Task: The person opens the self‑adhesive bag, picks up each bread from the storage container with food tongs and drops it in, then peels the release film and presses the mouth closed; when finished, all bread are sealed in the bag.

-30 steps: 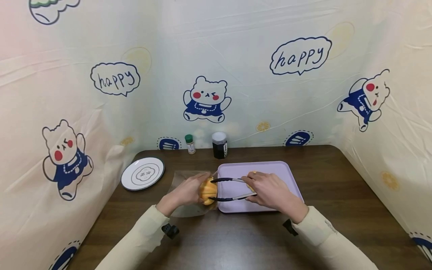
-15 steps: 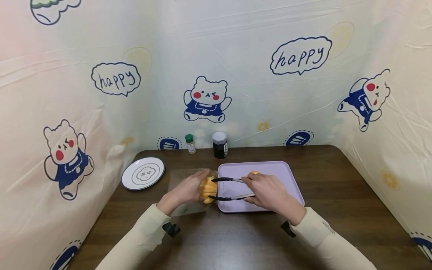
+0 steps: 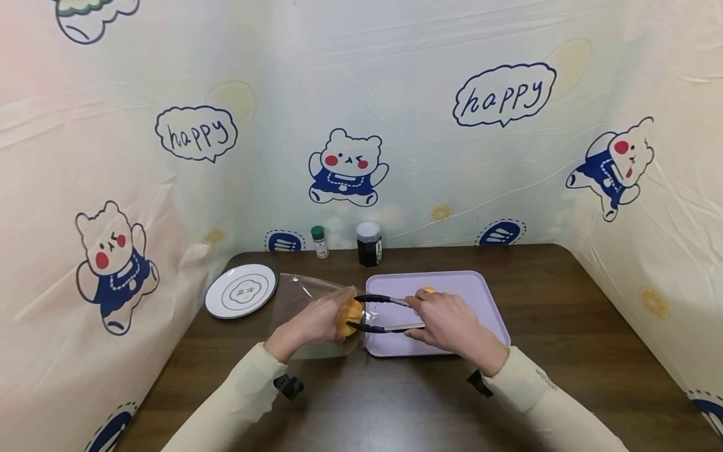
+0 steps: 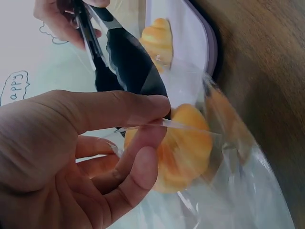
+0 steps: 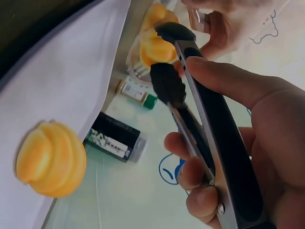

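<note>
My left hand (image 3: 316,318) pinches the edge of a clear plastic bag (image 4: 257,191) between thumb and finger. A golden bread roll (image 4: 190,143) shows through the film beside that hand. My right hand (image 3: 449,321) grips a pair of tongs (image 5: 233,162), metal with black grips and dark scalloped tips. In the head view, the tips reach the bag's mouth and overlap the roll, close to my left fingers. Another bread roll (image 5: 52,160) lies on the lilac tray (image 3: 390,345), mostly hidden behind my right hand in the head view.
A white plate (image 3: 226,301) with a dark rim lies at the left of the brown table (image 3: 384,402). A green-capped shaker (image 3: 319,242) and a dark jar (image 3: 369,245) with a white lid stand at the back, before the patterned cloth (image 3: 418,157).
The bag's far side has risen and spread toward the back left. The roll now shows less beside my left hand. My right hand has shifted slightly left with the tongs.
</note>
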